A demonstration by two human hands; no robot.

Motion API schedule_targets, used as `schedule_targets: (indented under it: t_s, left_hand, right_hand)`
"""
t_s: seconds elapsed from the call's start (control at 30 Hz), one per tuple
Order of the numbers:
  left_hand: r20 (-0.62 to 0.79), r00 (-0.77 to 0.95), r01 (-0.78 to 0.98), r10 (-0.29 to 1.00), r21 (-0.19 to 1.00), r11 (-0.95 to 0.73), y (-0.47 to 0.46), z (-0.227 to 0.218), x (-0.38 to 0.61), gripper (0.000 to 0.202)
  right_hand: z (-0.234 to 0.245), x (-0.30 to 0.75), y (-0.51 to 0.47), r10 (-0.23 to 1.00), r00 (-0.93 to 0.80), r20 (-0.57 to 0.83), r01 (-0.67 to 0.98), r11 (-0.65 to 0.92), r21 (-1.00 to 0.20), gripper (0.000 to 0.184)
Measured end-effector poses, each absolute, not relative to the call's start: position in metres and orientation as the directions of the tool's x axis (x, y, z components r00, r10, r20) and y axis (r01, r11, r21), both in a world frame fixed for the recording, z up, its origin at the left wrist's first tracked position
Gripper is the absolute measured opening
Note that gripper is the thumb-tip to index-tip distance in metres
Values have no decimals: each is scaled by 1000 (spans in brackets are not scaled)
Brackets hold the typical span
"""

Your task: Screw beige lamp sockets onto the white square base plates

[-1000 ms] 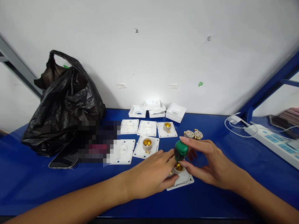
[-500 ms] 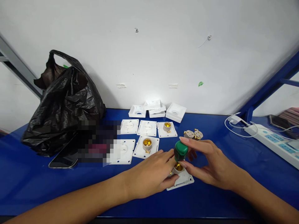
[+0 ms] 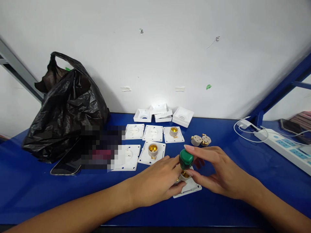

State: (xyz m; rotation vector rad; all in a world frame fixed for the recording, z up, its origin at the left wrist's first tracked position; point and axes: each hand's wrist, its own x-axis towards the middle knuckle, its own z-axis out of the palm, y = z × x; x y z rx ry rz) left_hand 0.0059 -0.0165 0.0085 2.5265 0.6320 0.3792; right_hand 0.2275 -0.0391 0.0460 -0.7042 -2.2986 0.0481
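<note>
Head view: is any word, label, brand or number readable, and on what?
None can be read.
White boxes: faint marks on one, too small to read.
Power strip: no legible print.
Green screwdriver handle in the right hand: no marking shows.
Socket plate held by the left hand: blank.
Patch beside the phone: pixelated.

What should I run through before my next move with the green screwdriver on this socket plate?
1. Right hand grip on the green screwdriver: fingertips pinch the handle; ok.
2. Left hand steadying the socket plate: it rests on the plate's left side; ok.
3. Screwdriver upright over the brass socket: ok.
4. Tip seated in a screw: hidden by handle and fingers; cannot tell.
5. Plate resting on the blue table: ok.
6. Loose socket parts apart from both hands: ok.
</note>
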Motion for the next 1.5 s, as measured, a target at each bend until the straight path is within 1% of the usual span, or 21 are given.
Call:
schedule_targets:
  t_s: [0.23, 0.43, 0.7, 0.87, 1.07, 1.13, 1.3, 1.5]
  left_hand:
    - [114, 852, 382, 511, 532, -756, -17, 11, 6, 7]
    - [121, 849, 379, 514, 538, -753, -17, 11, 6, 4]
    - [145, 844, 374, 516, 529, -761, -18, 6, 4, 3]
    - [136, 846, 370, 516, 547, -751, -18, 6, 4, 7]
    - [143, 841, 377, 521, 535, -756, -18, 7, 4, 7]
    - [146, 841, 378, 520, 530, -759, -18, 6, 4, 7]
    - [164, 850, 350, 501, 536, -768, -15, 5, 3, 8]
    - [159, 848, 345, 506, 558, -755, -15, 7, 4, 13]
  right_hand:
    - [47, 227, -40, 502, -605, 619, 481, 849, -218, 53]
    - [47, 227, -40, 501, -607, 617, 484, 849, -212, 56]
    - [46, 228, -39, 502, -626, 597, 473, 853, -221, 51]
    - [46, 229, -39, 499, -641, 583, 461, 858, -227, 55]
    - [46, 230, -39, 505, -653, 564, 466, 855, -227, 58]
    - [46, 231, -39, 504, -657, 561, 468, 856, -221, 57]
    - [43, 231, -40, 510, -656, 556, 491, 848, -199, 48]
    - [42, 232, -40, 519, -660, 544, 499, 843, -198, 48]
